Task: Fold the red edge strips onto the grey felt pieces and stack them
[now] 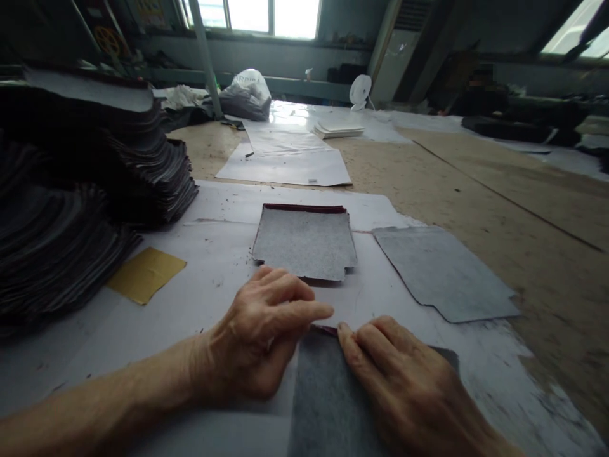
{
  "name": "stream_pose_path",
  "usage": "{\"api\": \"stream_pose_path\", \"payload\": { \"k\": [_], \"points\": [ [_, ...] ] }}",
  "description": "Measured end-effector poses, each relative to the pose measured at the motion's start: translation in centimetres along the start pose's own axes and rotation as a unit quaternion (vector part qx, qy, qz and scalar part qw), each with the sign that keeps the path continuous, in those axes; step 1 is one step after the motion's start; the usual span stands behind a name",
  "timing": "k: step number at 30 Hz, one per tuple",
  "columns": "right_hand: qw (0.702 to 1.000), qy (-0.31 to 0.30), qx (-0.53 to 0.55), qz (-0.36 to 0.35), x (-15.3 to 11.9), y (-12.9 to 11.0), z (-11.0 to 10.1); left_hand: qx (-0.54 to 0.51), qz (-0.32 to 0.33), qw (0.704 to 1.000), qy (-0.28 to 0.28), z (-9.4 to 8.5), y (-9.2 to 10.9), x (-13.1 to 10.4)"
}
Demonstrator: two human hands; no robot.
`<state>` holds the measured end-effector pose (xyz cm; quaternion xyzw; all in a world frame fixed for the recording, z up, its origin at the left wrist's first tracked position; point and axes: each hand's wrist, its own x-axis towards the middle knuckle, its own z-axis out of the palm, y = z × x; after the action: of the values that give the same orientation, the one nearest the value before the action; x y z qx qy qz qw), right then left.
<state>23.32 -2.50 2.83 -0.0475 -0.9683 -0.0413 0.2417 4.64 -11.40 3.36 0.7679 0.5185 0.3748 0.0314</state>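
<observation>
A grey fabric piece lies on white paper at the bottom centre, with a dark red strip showing along its top edge. My right hand presses on this piece, fingers close together at the folded edge. At the piece's top left corner is my left hand, its index finger stretched out and the thumb beneath; whether it pinches the edge is hidden. Beyond my hands sits a small stack of grey pieces with dark red edges. Another grey piece lies flat to the right.
Tall stacks of dark fabric stand at the left, near a yellow square. Farther back are white sheets, a plastic bag and a small white fan. A person is at the back right.
</observation>
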Motion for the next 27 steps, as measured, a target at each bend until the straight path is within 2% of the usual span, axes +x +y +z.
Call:
{"api": "stream_pose_path", "payload": {
  "k": [3,5,8,11,16,22,27],
  "points": [
    [1.0,0.013,0.022,0.004,0.1,0.2,0.1,-0.003,0.005,0.998,-0.068,-0.3,1.4,-1.2],
    [0.999,0.007,0.037,0.01,0.1,0.3,0.1,0.01,0.013,0.996,-0.092,-0.3,2.1,-1.9],
    [0.999,-0.015,0.036,0.003,0.1,0.5,0.3,0.007,-0.032,0.999,-0.041,-0.2,2.2,-2.1],
    [1.0,-0.02,0.023,-0.005,0.1,0.6,0.3,0.037,-0.051,0.998,0.016,-0.2,0.9,-1.5],
    [1.0,-0.007,0.018,-0.002,0.0,0.6,0.3,0.079,-0.002,0.996,-0.032,0.4,-0.9,-0.6],
    [0.999,-0.009,0.036,0.018,0.0,0.6,0.2,0.085,0.016,0.996,-0.03,0.4,-0.8,-0.7],
    [0.997,-0.038,0.056,0.023,0.3,0.8,0.0,0.097,0.029,0.994,-0.034,0.1,-0.8,-0.5]
  ]
}}
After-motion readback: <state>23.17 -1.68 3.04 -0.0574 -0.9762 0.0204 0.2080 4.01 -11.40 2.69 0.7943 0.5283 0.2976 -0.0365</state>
